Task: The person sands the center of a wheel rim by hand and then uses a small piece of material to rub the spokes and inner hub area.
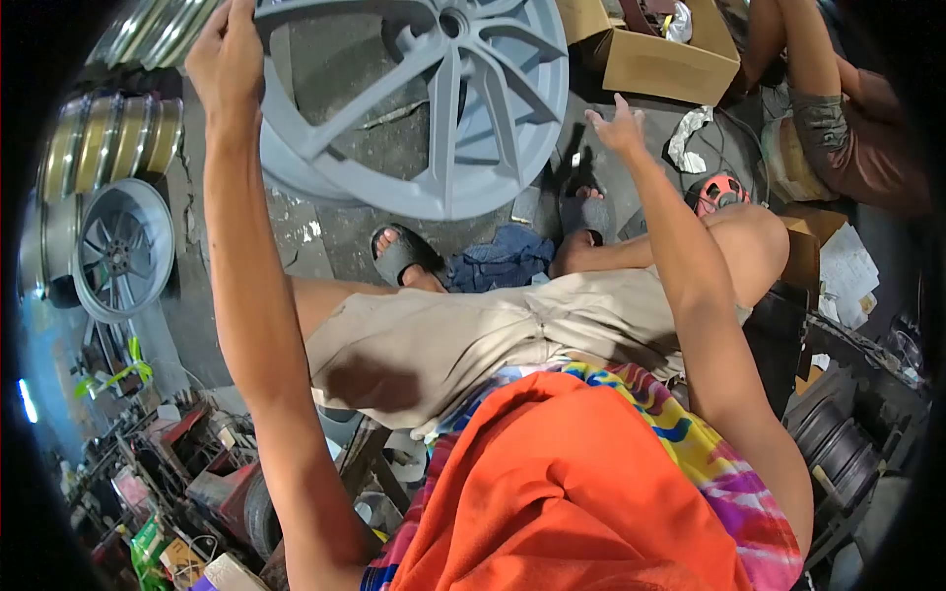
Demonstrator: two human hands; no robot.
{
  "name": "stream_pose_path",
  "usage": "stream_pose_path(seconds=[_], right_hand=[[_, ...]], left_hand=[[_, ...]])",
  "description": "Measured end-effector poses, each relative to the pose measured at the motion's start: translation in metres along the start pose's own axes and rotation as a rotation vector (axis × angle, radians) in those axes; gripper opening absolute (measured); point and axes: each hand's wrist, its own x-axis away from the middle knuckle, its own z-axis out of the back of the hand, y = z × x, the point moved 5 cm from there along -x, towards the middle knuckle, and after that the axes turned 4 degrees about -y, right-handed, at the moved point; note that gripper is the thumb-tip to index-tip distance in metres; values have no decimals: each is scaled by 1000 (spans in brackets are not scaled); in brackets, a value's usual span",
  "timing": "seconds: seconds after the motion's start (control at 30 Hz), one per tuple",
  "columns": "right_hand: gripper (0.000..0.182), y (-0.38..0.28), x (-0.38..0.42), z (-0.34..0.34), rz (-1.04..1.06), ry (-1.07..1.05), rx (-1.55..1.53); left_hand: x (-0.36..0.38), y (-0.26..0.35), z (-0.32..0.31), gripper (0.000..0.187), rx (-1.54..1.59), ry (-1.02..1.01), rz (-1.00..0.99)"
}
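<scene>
A large grey alloy wheel rim (448, 138) stands tilted in front of my feet, its spokes facing me. My left hand (229, 61) is closed at the rim's left edge, near the top of the view; part of the fingers is cut off or hidden there. To the right of the rim, my right hand (619, 128) is held in the air with fingers apart and nothing in it. Pale dust shows on its fingertips. A dark blue cloth (503, 258) lies crumpled on the floor between my sandalled feet.
An open cardboard box (670, 64) stands beyond my right hand. A red and black tool (717, 193) lies by my right knee, near a cable. Another person (838, 118) sits at the right. More rims (123, 251) stand at the left, above cluttered tools and parts (197, 473).
</scene>
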Motion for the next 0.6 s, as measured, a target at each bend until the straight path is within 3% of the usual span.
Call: stream_pose_path(seconds=[0.03, 0.07, 0.1, 0.17, 0.23, 0.3, 0.37, 0.43, 0.57, 0.6], right_hand=[[67, -10, 10, 8, -9, 48, 200], [69, -9, 10, 2, 13, -178, 289], [69, -13, 11, 1, 16, -183, 292], [81, -31, 32, -25, -300, -861, -413], [91, -58, 56, -14, -267, -847, -594], [81, -75, 64, -18, -326, -910, -905], [73, -83, 61, -21, -294, -865, -894], [67, -92, 54, -24, -259, -824, -878], [47, -119, 32, -24, -209, -643, -1054], [42, -133, 21, -18, -80, -615, -1049]], left_hand=[[-12, -5, -5, 42, 38, -9, -69], [-18, -2, -6, 36, 78, -14, -140], [-22, -3, -4, 36, 76, -12, -134], [-28, -6, -2, 39, -65, 12, 33], [-40, -23, 4, 36, -81, -1, -2], [-46, -67, 18, 51, 292, 20, 237], [-34, -70, 32, 48, 147, 59, 225], [-23, -103, 46, 45, 430, 120, 454], [-10, -169, 82, 42, 438, 225, 638], [-1, -180, 87, 42, 444, 230, 669]])
